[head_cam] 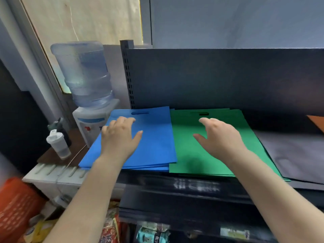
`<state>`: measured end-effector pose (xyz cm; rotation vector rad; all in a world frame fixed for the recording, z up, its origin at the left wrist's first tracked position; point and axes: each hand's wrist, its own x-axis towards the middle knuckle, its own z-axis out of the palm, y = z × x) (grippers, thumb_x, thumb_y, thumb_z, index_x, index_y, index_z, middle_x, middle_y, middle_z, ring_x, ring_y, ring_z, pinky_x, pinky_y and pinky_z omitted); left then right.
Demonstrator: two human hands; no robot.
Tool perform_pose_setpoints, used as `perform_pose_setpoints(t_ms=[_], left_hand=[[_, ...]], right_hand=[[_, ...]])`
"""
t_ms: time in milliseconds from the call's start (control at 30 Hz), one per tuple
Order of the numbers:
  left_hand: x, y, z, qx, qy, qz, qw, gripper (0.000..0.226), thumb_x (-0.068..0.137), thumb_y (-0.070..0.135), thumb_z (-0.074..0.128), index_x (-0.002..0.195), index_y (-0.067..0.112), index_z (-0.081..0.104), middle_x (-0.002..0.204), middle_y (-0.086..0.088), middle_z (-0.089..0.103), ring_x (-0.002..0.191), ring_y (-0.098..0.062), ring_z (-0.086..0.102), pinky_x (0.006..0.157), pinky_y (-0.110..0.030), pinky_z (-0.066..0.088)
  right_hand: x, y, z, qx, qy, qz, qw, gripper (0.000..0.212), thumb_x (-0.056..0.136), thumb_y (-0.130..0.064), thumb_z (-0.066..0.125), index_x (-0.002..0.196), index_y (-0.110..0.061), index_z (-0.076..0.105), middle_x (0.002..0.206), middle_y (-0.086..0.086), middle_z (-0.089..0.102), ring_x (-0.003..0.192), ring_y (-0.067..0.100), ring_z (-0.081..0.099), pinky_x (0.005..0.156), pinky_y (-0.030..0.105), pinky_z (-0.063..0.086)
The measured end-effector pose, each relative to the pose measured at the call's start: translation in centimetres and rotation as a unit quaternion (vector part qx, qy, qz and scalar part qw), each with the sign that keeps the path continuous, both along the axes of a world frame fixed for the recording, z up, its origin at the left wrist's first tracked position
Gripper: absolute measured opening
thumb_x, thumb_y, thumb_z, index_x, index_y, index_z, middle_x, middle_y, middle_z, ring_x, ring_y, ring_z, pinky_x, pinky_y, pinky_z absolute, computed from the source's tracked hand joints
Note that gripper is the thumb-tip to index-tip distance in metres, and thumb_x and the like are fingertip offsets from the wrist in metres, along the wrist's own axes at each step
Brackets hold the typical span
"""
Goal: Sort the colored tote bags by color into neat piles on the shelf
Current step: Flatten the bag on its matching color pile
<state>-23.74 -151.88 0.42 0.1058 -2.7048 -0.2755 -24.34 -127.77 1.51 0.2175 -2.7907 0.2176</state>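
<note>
A pile of blue tote bags [156,142] lies flat at the left end of the dark shelf [189,188]. Right beside it lies a pile of green tote bags [189,155], their edges touching. A grey-black pile [296,158] lies to the right of the green one, and an orange bag corner [317,122] shows at the far right edge. My left hand [119,137] rests on the blue pile with relaxed fingers. My right hand [219,135] hovers over or lightly touches the green pile, fingers spread. Neither hand holds anything.
A water dispenser with a large bottle [85,76] stands left of the shelf, with a white shaker bottle [58,143] on a brown side surface. The shelf's dark back panel [228,76] rises behind the piles. Snack packets [152,234] and an orange basket [15,207] sit below.
</note>
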Motion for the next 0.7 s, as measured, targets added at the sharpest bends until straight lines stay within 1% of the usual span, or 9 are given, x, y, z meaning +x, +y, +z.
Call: perform_pose_setpoints(t_ms=[133,233,333,400,467,567,700], left_hand=[[-0.4,7.7,1.9,-0.087,0.007,-0.083,0.993,0.049,0.094,0.046,0.045,0.135,0.019,0.044,0.128,-0.003,0.051,0.117,-0.025,0.046,0.092,-0.037,0.031],[0.6,14.3,2.8,-0.139,0.005,-0.133,0.981,0.050,0.095,0.049,0.041,0.134,0.019,0.043,0.126,-0.002,0.050,0.115,-0.024,0.046,0.092,-0.037,0.032],[2.5,21.1,3.2,-0.176,0.010,-0.171,0.969,0.049,0.095,0.049,0.040,0.133,0.018,0.043,0.126,-0.002,0.051,0.115,-0.024,0.047,0.090,-0.037,0.032],[4.0,25.8,3.3,-0.185,0.017,-0.200,0.962,0.047,0.095,0.048,0.040,0.131,0.018,0.043,0.127,-0.002,0.050,0.116,-0.025,0.047,0.090,-0.036,0.033],[5.7,30.9,3.5,-0.196,0.031,-0.236,0.951,0.046,0.095,0.048,0.040,0.130,0.019,0.044,0.125,-0.002,0.051,0.116,-0.024,0.047,0.090,-0.035,0.033],[8.5,39.0,3.9,-0.200,0.053,-0.298,0.932,0.046,0.095,0.048,0.040,0.129,0.018,0.044,0.123,-0.003,0.052,0.114,-0.025,0.048,0.090,-0.036,0.033],[12.0,49.3,4.6,-0.186,0.072,-0.378,0.904,0.050,0.094,0.050,0.041,0.133,0.019,0.043,0.126,-0.002,0.051,0.118,-0.024,0.047,0.093,-0.037,0.032]], right_hand=[[1.8,5.5,1.8,0.049,0.027,-0.027,0.998,0.047,0.096,-0.050,0.044,0.127,-0.015,0.047,0.119,0.003,0.054,0.110,0.025,0.054,0.070,0.031,0.036],[4.4,10.8,2.6,0.111,0.015,-0.044,0.993,0.048,0.096,-0.051,0.042,0.128,-0.016,0.044,0.119,0.003,0.052,0.112,0.025,0.051,0.072,0.031,0.032],[7.9,16.8,3.2,0.152,0.008,-0.067,0.986,0.044,0.095,-0.051,0.042,0.123,-0.017,0.044,0.120,0.003,0.052,0.113,0.025,0.049,0.074,0.032,0.029],[10.6,21.0,3.7,0.178,-0.004,-0.093,0.980,0.044,0.096,-0.051,0.041,0.125,-0.018,0.043,0.123,0.003,0.050,0.116,0.025,0.048,0.075,0.032,0.030],[13.5,25.3,3.9,0.197,-0.014,-0.122,0.973,0.046,0.096,-0.052,0.041,0.126,-0.018,0.042,0.126,0.003,0.049,0.119,0.025,0.046,0.080,0.033,0.034],[17.9,31.8,4.0,0.193,-0.033,-0.166,0.967,0.048,0.095,-0.052,0.042,0.128,-0.017,0.042,0.126,0.005,0.049,0.121,0.026,0.045,0.084,0.034,0.038],[23.3,40.0,4.3,0.185,-0.053,-0.240,0.951,0.056,0.095,-0.054,0.042,0.137,-0.017,0.039,0.134,0.006,0.046,0.124,0.027,0.043,0.091,0.038,0.040]])
